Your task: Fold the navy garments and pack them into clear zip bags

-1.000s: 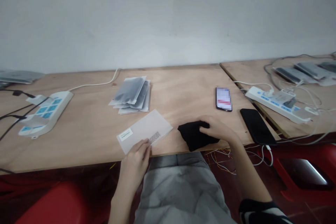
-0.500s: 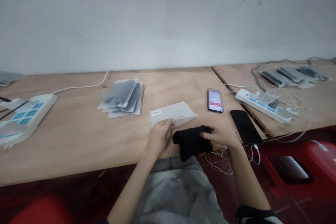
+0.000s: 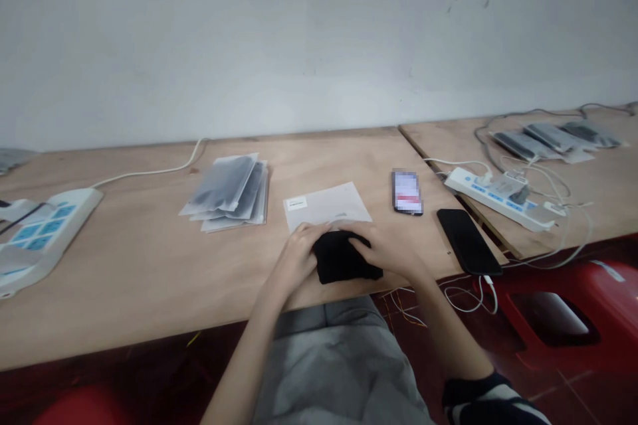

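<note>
Both hands have come together at the centre of the frame: the left hand point(image 3: 298, 254), which a second ago pinned the frosted bag down at lower left, has carried that bag across, and the right hand point(image 3: 383, 247) has slid the black folded cloth point(image 3: 343, 257) leftward to meet it. Now the cloth sits just below centre, near the front edge of the wooden table point(image 3: 149, 265), with the frosted bag point(image 3: 326, 204) lying flat just above it, its near edge touching or slightly under the fingertips.

Left hand: fingers curled against the cloth's left side, thumb tucked; whether it also pinches the bag's lip I cannot tell. Right hand: laid flat over the cloth's right half, fingers spread and pressing down, not closed around anything.

To do this well, I'd say keep the cloth's fold tight under the right palm so it stays a compact square, and let the left fingertips find and lift only the top layer of the bag's near edge. The bag is thin and slippery on bare wood, so it looks likely to skate toward the upper part of the frame if pushed rather than held.

To the right of centre, a lit phone point(image 3: 407, 192) and a dark phone point(image 3: 467, 231) lie well apart from the hands. A stack of filled bags point(image 3: 230, 191) rests left of centre, and a power strip point(image 3: 34, 236) sits at the far left.
</note>
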### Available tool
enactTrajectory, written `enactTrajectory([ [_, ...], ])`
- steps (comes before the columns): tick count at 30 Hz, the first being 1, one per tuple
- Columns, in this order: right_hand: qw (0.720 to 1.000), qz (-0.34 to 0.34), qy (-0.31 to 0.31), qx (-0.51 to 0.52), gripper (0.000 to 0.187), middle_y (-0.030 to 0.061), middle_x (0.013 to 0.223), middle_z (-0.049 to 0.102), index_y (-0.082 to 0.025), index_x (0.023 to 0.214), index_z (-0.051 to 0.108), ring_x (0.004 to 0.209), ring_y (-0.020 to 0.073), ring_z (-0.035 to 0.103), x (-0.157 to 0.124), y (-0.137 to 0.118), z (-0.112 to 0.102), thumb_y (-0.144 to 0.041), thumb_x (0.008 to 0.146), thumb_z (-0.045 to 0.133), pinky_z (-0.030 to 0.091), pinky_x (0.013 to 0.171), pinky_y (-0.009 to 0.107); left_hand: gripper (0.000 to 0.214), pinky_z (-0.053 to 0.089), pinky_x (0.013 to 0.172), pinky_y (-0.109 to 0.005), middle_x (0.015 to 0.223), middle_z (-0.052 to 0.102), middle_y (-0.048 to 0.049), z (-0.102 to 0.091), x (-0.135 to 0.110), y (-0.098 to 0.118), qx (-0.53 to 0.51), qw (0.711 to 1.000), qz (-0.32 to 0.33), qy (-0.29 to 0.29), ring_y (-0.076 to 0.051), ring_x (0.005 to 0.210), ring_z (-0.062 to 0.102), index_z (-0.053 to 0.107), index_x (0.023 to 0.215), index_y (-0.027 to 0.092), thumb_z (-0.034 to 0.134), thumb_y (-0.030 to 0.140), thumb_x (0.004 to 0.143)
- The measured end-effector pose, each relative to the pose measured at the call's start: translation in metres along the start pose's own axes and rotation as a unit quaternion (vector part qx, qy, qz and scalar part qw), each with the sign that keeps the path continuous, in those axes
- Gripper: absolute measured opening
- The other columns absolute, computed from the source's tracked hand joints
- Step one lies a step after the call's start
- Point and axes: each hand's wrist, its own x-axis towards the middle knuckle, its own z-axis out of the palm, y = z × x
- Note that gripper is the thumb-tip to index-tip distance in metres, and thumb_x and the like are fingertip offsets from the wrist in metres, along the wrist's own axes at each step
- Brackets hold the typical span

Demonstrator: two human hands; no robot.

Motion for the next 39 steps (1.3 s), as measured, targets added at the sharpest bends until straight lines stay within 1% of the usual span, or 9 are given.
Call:
enactTrajectory([
  [3,0.996,0.043,0.043,-0.065,0.039,0.0086,0.124,0.068,-0.023,0.129,0.057,0.112,0.0232,0.064,0.002,-0.006,0.009,-0.013,0.094,0.044,0.049,0.098,0.040,0.071,0.057,0.092,-0.044,0.124,0.069,-0.0036,0.007,-0.002,0.002,0.013,1.000,0.020,0.008,-0.022,0.104,0.061,0.055,0.138,0.030,0.047,-0.006,0.078],
  [6,0.988,0.095,0.062,-0.108,0.030,0.0105,0.108,0.072,-0.021,0.116,0.062,0.097,0.0245,0.067,0.004,-0.009,0.017,-0.014,0.094,0.044,0.051,0.086,0.038,0.072,0.057,0.093,-0.044,0.128,0.068,-0.0033,0.014,-0.006,0.003,0.026,0.999,0.037,0.028,-0.022,0.107,0.060,0.052,0.141,0.030,0.046,-0.006,0.079],
  [12,0.975,0.163,0.126,-0.086,0.015,0.0081,0.095,0.071,-0.022,0.094,0.063,0.087,0.0232,0.066,0.009,-0.001,0.031,-0.015,0.090,0.051,0.051,0.078,0.035,0.066,0.054,0.096,-0.045,0.138,0.062,-0.0026,0.017,-0.013,0.007,0.073,0.995,0.056,0.039,-0.022,0.103,0.058,0.056,0.137,0.027,0.040,-0.006,0.083],
  [17,0.972,0.168,0.166,-0.020,0.022,0.0085,0.108,0.073,-0.022,0.110,0.065,0.100,0.0238,0.067,0.007,0.006,0.036,-0.023,0.090,0.056,0.053,0.090,0.039,0.063,0.054,0.096,-0.046,0.138,0.062,-0.0037,0.019,-0.014,0.001,0.117,0.992,0.023,0.034,-0.024,0.102,0.057,0.066,0.125,0.022,0.040,-0.010,0.077],
  [21,0.969,0.148,0.167,0.110,0.038,0.0073,0.123,0.070,-0.024,0.125,0.062,0.117,0.0231,0.064,-0.003,0.009,0.030,-0.038,0.090,0.062,0.048,0.105,0.042,0.069,0.052,0.102,-0.047,0.143,0.056,-0.0083,0.025,-0.015,-0.010,0.129,0.991,-0.009,0.032,-0.025,0.114,0.055,0.062,0.127,0.018,0.038,-0.013,0.070],
  [24,0.946,0.181,0.187,0.195,0.038,0.0071,0.125,0.069,-0.024,0.123,0.062,0.118,0.0231,0.064,-0.016,0.017,0.027,-0.041,0.089,0.062,0.050,0.106,0.042,0.068,0.048,0.107,-0.047,0.141,0.056,-0.0091,0.027,-0.015,-0.013,0.118,0.991,-0.032,0.045,-0.025,0.124,0.053,0.062,0.127,0.019,0.038,-0.013,0.071],
  [27,0.919,0.242,0.218,0.222,0.039,0.0105,0.119,0.071,-0.021,0.119,0.062,0.112,0.0251,0.067,-0.026,0.024,0.027,-0.043,0.087,0.064,0.055,0.099,0.042,0.065,0.050,0.105,-0.046,0.133,0.063,-0.0092,0.025,-0.014,-0.012,0.068,0.997,-0.024,0.039,-0.024,0.121,0.054,0.061,0.127,0.019,0.039,-0.011,0.074],
  [33,0.940,0.218,0.196,0.173,0.039,0.0068,0.116,0.071,-0.023,0.118,0.062,0.111,0.0258,0.066,-0.024,0.019,0.037,-0.037,0.082,0.068,0.052,0.100,0.045,0.058,0.054,0.098,-0.048,0.129,0.066,-0.0090,0.022,-0.014,-0.007,-0.002,0.998,0.026,0.064,-0.024,0.115,0.058,0.060,0.129,0.021,0.045,-0.006,0.080],
  [39,0.946,0.174,0.197,0.189,0.025,0.0046,0.103,0.075,-0.023,0.104,0.070,0.100,0.0247,0.069,-0.008,0.013,0.049,-0.031,0.081,0.068,0.054,0.093,0.043,0.069,0.053,0.099,-0.048,0.131,0.065,-0.0066,0.021,-0.017,-0.004,-0.034,0.992,0.062,0.107,-0.021,0.118,0.058,0.057,0.135,0.024,0.037,-0.010,0.079],
])
